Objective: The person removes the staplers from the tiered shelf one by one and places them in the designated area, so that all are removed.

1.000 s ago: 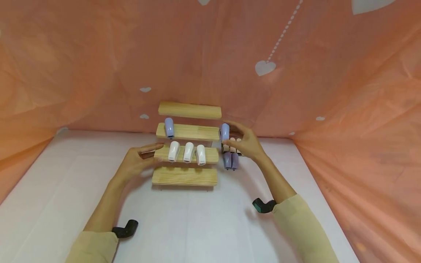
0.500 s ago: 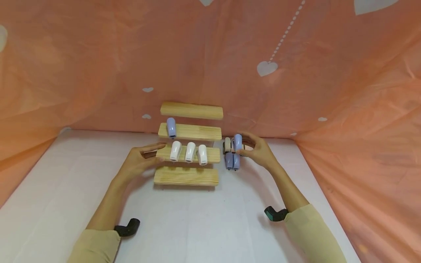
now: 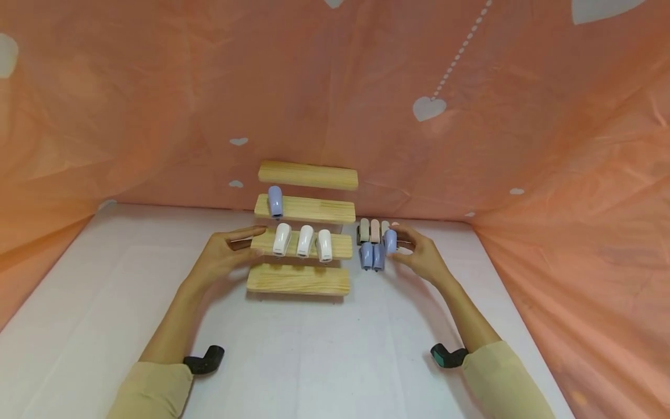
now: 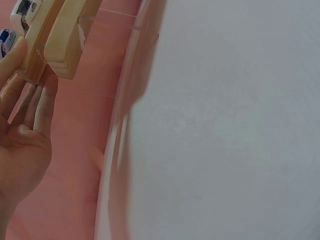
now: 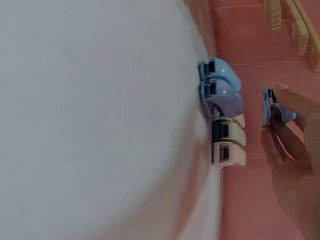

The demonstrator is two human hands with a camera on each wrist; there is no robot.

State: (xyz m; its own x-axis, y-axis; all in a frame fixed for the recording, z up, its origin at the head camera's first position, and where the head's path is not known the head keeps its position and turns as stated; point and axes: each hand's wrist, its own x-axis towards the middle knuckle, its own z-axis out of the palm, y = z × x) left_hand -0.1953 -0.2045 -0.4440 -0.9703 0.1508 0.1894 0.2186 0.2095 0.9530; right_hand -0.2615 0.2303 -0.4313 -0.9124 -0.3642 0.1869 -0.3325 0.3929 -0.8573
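Note:
My left hand (image 3: 222,253) grips the left end of a wooden step of a tiered rack (image 3: 342,247), thumb on top and fingers beneath in the left wrist view. Three white mini staplers (image 3: 305,241) stand on that step. One lavender mini stapler (image 3: 275,202) sits at the left of the step above. Right of the rack, my right hand (image 3: 424,256) pinches another lavender mini stapler (image 5: 285,113) between thumb and fingers, held up off the table in the right wrist view. Beside it, two lavender staplers (image 3: 367,255) stand side by side on the table.
Behind the lavender pair is a row of beige and pink staplers (image 3: 374,231), partly hidden by my right hand. The rack's top step (image 3: 307,175) and bottom step (image 3: 298,280) are bare. A peach curtain (image 3: 314,87) hangs behind the white table (image 3: 314,361).
My right hand has carried its lavender stapler rightward and toward me, away from the rack, uncovering the back row of staplers. My left hand keeps its grip on the rack.

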